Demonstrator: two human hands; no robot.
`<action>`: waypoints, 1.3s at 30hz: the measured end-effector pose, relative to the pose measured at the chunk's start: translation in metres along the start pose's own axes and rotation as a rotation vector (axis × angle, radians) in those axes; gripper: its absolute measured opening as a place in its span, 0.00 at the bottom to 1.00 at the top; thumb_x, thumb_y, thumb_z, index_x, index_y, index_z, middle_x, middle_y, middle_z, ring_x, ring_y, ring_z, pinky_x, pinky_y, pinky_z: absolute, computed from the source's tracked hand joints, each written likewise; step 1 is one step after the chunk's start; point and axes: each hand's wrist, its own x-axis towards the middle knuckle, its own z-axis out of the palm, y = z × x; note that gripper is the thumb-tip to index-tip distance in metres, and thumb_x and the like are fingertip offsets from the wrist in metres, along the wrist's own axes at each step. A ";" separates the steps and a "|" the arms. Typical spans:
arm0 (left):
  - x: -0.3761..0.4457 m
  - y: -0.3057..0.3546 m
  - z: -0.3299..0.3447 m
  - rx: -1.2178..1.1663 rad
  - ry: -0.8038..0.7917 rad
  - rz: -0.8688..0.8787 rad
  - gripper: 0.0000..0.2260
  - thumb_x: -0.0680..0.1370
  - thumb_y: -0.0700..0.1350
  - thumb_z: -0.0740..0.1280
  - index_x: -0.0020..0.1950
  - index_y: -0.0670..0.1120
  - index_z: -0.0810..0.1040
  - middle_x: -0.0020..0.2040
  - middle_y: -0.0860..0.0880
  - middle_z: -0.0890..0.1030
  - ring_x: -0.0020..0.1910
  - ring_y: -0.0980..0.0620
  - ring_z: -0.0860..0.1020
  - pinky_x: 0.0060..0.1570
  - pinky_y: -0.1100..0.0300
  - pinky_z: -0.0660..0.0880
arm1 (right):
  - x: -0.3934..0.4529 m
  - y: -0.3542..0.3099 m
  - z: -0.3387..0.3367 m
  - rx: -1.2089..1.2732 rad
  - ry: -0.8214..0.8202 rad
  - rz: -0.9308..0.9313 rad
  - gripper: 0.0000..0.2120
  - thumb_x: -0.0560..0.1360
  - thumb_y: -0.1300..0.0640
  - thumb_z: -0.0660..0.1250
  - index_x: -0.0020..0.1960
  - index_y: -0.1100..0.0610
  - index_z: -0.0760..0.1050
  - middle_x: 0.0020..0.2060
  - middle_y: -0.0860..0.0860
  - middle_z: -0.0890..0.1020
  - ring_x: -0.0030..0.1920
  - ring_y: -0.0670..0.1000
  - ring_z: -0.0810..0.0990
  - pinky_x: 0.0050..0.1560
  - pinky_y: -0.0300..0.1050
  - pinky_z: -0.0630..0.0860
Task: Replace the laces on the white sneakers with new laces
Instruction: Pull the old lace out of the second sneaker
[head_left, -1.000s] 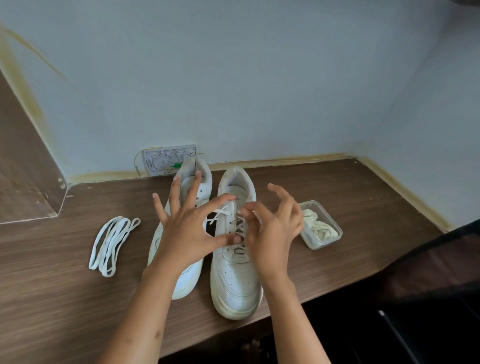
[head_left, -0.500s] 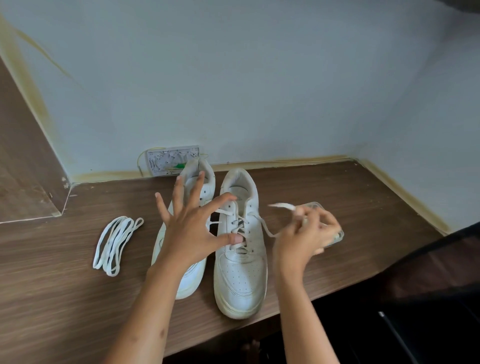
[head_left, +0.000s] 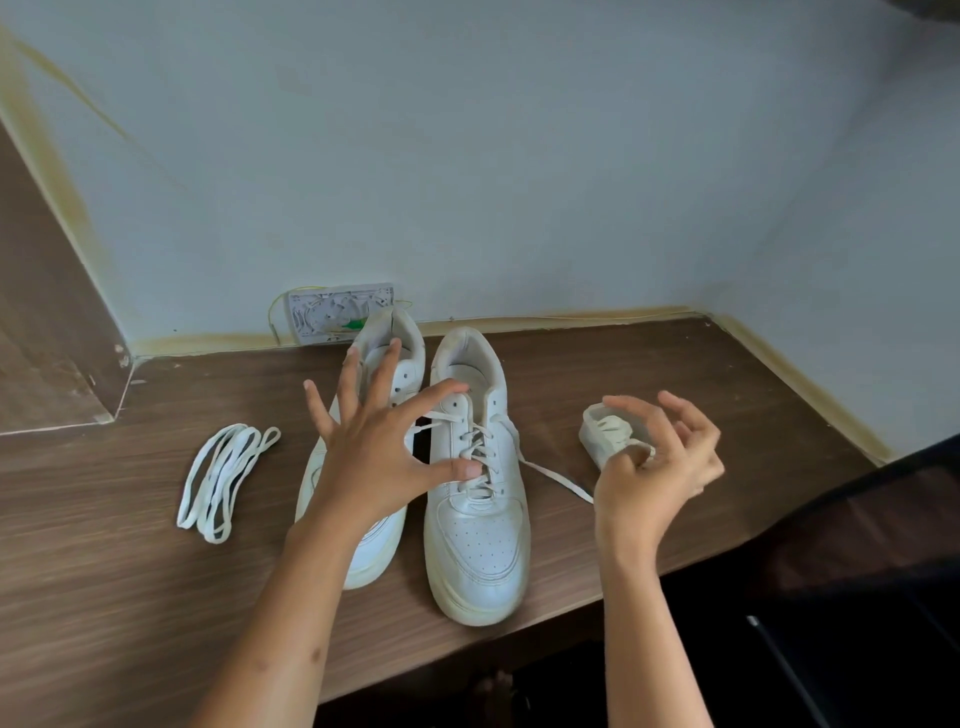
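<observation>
Two white sneakers stand side by side on the wooden desk, toes toward me. My left hand (head_left: 374, 452) is spread over the left sneaker (head_left: 374, 551), its thumb tip resting on the crossed laces of the right sneaker (head_left: 478, 551). One loose old lace (head_left: 550, 475) trails from the right sneaker's upper eyelets across the desk to the heel of my right hand (head_left: 654, 467), where its end is hidden. My right hand hovers with its fingers apart over a clear plastic container (head_left: 595, 428). A bundle of new white laces (head_left: 223, 478) lies left of the sneakers.
A wall socket box (head_left: 337, 312) sits behind the left sneaker's heel. The wall runs along the desk's back and right. The desk's front edge (head_left: 571, 613) is just below the toes, with a dark chair (head_left: 872, 525) at the right.
My right hand pulled a lace end out of the right sneaker and moved right over the container. Its pinch has opened, and the lace now lies slack on the desk. The left hand stayed.
</observation>
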 end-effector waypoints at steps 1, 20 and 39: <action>0.000 0.000 0.000 -0.002 -0.002 0.001 0.38 0.57 0.81 0.57 0.67 0.76 0.62 0.80 0.57 0.45 0.77 0.51 0.32 0.69 0.35 0.28 | 0.000 -0.002 0.000 0.008 -0.019 -0.060 0.36 0.63 0.81 0.57 0.47 0.40 0.80 0.63 0.44 0.70 0.62 0.50 0.62 0.60 0.48 0.72; 0.001 -0.005 0.004 -0.029 0.051 0.060 0.36 0.59 0.80 0.58 0.67 0.77 0.62 0.80 0.55 0.50 0.78 0.50 0.37 0.69 0.35 0.31 | -0.033 -0.011 0.040 -0.289 -0.596 -0.446 0.09 0.80 0.54 0.66 0.57 0.43 0.80 0.77 0.51 0.59 0.70 0.57 0.55 0.66 0.60 0.59; 0.001 -0.006 -0.002 -0.014 -0.026 0.005 0.39 0.57 0.83 0.57 0.67 0.76 0.62 0.80 0.58 0.47 0.78 0.51 0.36 0.70 0.34 0.31 | -0.033 -0.022 0.026 -0.010 -0.488 -0.265 0.09 0.79 0.47 0.63 0.56 0.38 0.78 0.72 0.43 0.59 0.70 0.50 0.55 0.68 0.53 0.60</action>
